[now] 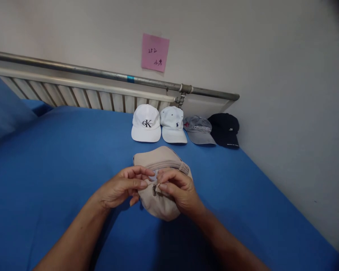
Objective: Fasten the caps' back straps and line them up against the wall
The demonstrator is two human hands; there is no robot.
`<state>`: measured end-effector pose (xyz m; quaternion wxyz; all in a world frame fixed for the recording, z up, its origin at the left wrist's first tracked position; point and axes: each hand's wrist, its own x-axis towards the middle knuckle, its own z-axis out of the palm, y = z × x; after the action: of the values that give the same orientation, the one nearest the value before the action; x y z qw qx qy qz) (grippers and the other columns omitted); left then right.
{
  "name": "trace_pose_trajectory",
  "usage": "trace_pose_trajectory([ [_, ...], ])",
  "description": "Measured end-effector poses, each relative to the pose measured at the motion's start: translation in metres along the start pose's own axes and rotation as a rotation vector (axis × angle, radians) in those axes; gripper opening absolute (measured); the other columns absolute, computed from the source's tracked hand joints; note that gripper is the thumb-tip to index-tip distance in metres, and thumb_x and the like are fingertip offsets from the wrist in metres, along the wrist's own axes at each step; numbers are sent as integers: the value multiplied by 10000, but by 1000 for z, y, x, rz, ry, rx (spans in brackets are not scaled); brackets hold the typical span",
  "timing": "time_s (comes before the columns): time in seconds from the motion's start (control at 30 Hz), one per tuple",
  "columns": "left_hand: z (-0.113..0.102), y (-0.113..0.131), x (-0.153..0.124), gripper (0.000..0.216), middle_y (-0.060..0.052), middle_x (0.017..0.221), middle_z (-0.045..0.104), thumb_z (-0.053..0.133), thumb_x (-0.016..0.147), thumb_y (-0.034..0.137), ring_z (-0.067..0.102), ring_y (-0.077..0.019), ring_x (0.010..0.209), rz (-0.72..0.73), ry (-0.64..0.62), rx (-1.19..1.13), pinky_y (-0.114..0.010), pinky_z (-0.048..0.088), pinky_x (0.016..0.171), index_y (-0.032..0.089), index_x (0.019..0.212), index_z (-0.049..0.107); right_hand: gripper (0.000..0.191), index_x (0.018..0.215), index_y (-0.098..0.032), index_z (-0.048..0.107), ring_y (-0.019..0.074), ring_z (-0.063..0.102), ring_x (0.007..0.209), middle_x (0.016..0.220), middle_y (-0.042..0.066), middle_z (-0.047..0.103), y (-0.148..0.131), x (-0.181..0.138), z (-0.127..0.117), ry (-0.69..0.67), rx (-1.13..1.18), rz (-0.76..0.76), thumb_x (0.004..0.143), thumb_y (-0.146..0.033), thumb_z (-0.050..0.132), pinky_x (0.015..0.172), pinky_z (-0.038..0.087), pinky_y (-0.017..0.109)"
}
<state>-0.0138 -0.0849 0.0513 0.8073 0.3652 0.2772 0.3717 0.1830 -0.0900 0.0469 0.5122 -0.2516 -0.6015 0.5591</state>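
Observation:
A beige baseball cap (159, 209) lies on the blue cover in front of me, its brim pointing toward the wall and its inside partly showing. The back strap has a small metal buckle (154, 189). On the buckle's left, my left hand (122, 186) pinches the cap's back edge between thumb and fingers. From the other side my right hand (179, 190) is closed, thumb against fingers, on the strap beside the buckle. My fingers hide part of the strap, and its free end cannot be made out.
Along the wall stand a white cap (146, 131), a pale cap (172, 128), a grey cap (199, 130) and a black cap (224, 128). Behind them run a radiator (79, 96) and a metal pipe (96, 73). A pink note (154, 52) hangs above.

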Motion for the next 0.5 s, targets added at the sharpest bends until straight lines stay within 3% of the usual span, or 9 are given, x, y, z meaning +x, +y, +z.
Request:
trace_pose_trajectory([
  [0.33, -2, -3, 2, 264, 14, 707, 601, 768, 694, 162, 518, -56, 422, 18, 50, 21, -155, 442, 327, 133, 935, 662, 206, 738, -234, 621, 174, 552, 781, 676, -7, 622, -11, 2, 6, 1, -522, -332, 739, -35, 567, 814, 452, 365],
  [0.5, -2, -3, 3, 268, 23, 682, 593, 779, 681, 161, 511, -55, 411, 18, 63, 36, -154, 435, 324, 132, 919, 659, 185, 738, -223, 593, 170, 541, 741, 697, 3, 607, -11, 1, 7, -2, -623, -360, 740, -49, 531, 761, 463, 358],
])
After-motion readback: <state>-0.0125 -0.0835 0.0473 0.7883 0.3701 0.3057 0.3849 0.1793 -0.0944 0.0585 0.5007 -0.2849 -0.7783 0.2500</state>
